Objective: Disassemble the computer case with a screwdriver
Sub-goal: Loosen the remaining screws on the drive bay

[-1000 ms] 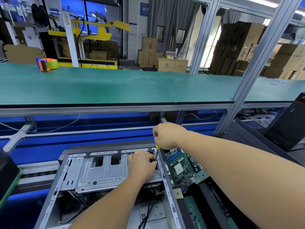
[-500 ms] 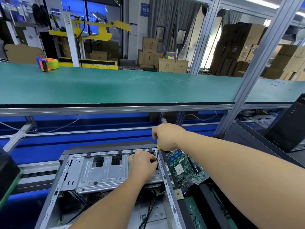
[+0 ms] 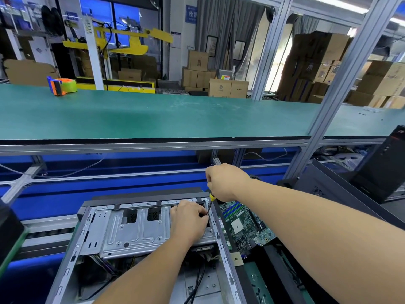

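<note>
Head view, screwdriver (image 3: 210, 202) near-upright, tip down

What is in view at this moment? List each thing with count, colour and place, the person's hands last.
computer case: one, grey metal, open, bottom centre.
screwdriver: one, yellow and black, upright at the case's far right corner.
motherboard: one, green, right of the case.
tape dispenser: one, orange and blue with green tape, far left on the green bench.
cardboard boxes: many, brown, background.
left hand: one, on the case, fingers by the screwdriver shaft.
right hand: one, grips the screwdriver handle.
</note>
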